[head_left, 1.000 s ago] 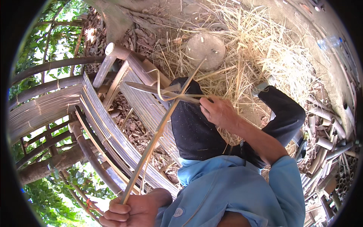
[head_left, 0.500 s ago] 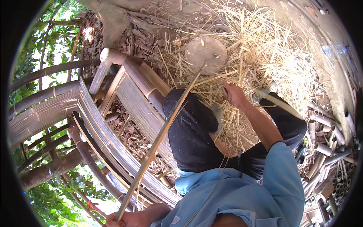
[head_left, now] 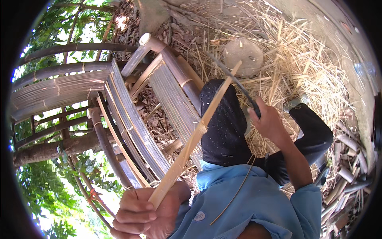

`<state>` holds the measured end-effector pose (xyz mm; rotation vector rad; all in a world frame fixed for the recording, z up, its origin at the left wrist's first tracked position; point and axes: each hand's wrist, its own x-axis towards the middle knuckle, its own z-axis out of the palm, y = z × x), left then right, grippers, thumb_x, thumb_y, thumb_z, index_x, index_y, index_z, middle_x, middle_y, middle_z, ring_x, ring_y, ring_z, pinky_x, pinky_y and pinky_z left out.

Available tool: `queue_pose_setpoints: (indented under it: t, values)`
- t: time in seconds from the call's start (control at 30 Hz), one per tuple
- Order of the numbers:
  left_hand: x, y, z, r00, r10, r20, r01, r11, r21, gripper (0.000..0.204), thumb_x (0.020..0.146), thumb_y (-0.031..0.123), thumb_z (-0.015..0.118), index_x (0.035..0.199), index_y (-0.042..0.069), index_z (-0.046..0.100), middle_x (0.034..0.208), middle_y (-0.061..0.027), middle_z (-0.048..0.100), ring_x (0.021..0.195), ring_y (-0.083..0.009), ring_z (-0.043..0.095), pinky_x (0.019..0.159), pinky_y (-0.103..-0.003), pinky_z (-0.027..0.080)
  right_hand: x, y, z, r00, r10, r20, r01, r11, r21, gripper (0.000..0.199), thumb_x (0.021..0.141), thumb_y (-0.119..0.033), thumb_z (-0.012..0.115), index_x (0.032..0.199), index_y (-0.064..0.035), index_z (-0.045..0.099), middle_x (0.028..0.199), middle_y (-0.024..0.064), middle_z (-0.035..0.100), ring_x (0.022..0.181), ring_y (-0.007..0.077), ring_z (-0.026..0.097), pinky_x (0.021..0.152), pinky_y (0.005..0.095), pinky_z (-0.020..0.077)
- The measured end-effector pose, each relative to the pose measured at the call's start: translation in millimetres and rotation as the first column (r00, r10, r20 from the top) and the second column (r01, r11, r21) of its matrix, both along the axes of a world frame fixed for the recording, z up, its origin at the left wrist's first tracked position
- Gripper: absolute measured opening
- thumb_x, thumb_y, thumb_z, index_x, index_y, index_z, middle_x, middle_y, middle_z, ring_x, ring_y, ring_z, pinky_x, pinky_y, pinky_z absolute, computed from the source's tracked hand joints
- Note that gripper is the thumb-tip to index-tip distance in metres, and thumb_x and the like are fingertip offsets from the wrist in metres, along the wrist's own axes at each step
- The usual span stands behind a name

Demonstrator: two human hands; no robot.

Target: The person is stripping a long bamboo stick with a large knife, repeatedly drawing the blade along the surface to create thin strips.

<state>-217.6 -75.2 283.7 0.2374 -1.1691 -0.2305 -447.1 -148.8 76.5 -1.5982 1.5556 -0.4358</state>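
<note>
My left hand point(head_left: 149, 215), low on the left, is closed round the near end of a long pale bamboo strip point(head_left: 181, 161). The strip slants up and away across my left thigh, with a frayed spot midway along it. A knife point(head_left: 246, 94) with a long, thin, dark blade is in my right hand point(head_left: 270, 124), fingers wrapped about its handle. Its blade crosses the strip close to the far end; whether the two touch, I cannot tell. Beyond the strip's tip stands a round wooden block point(head_left: 246, 53).
A bamboo bench point(head_left: 173, 93) with slatted panels stands at my left. Pale shavings point(head_left: 296, 71) cover the ground ahead and right. Cut bamboo tubes point(head_left: 352, 185) are piled at lower right, and a clear plastic bottle point(head_left: 363, 71) lies near the right rim.
My left hand has come up and right with the strip, which now shows its broad pale face. The knife blade, hard to make out before, lies across the strip. The whole view has shifted.
</note>
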Motion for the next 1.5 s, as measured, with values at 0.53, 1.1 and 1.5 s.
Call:
queue_pose_setpoints:
  t: [0.53,1.1,1.5]
  values:
    - [-31.3,11.9,2.6,0.970,0.243,0.024,-0.239,0.966,-0.094,0.047,0.099,0.049,0.050,0.070,0.012,0.048,0.054,-0.0011,0.038,0.070,-0.0163,0.035,0.076,-0.037,0.027,47.3,84.7,108.9,0.982,0.118,-0.147,-0.182,0.790,-0.585,0.023,0.084,-0.018,0.072,0.098,-0.0028,0.061,0.070,0.0081,0.049,0.051,0.0204,0.061,0.040,0.0314,0.0499]
    - [-35.5,9.3,-18.0,0.947,0.318,-0.036,-0.320,0.945,-0.064,0.047,0.096,0.052,0.050,0.069,0.014,0.044,0.052,0.0007,0.034,0.075,-0.0178,0.035,0.081,-0.037,0.029,32.8,68.2,55.9,0.965,0.073,-0.250,-0.193,0.845,-0.499,0.023,0.089,-0.016,0.058,0.110,-0.0079,0.054,0.069,0.0076,0.052,0.052,0.0189,0.061,0.038,0.0338,0.0476]
    - [-19.4,21.0,-17.0,0.998,0.028,0.063,-0.029,0.999,0.026,0.053,0.103,0.054,0.037,0.076,0.010,0.043,0.062,-0.0005,0.036,0.053,-0.0143,0.039,0.060,-0.032,0.032,-0.3,35.9,-1.9,0.941,0.074,-0.330,-0.172,0.945,-0.279,0.017,0.095,-0.012,0.054,0.111,-0.0061,0.050,0.081,0.0201,0.059,0.062,0.0368,0.066,0.048,0.0445,0.0529]
